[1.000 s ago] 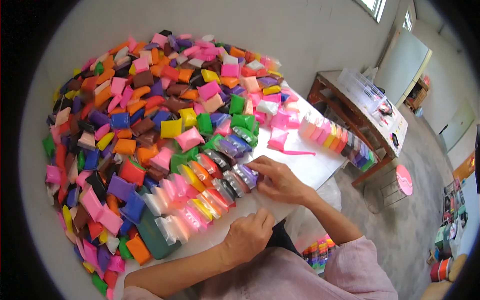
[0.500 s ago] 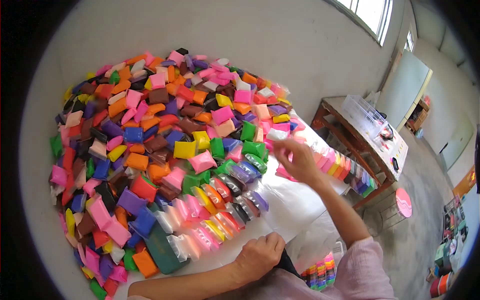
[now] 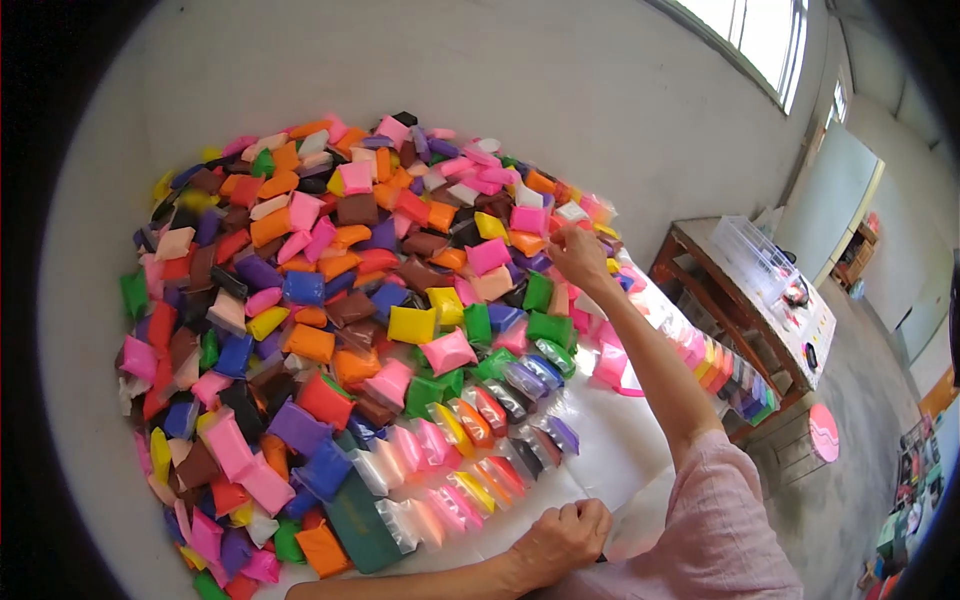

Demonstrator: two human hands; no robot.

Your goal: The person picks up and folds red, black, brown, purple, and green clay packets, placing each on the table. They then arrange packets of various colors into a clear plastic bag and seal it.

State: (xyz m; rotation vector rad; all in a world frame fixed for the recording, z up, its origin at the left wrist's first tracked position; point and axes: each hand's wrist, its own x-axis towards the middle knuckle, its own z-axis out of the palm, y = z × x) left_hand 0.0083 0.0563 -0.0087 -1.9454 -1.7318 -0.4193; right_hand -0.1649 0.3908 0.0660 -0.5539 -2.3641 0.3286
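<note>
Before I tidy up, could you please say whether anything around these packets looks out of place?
Nothing looks spilled or damaged; only the green box stands out, partly covered, between the heap and the neat rows of packets.

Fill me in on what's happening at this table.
A person is working over a large heap of small, brightly coloured packets. Their right hand reaches to the heap's far side; whether it grips anything is unclear. Their left hand is curled near the front edge. Two neat rows of packets lie beside the heap, with another line of packets farther right.
</note>
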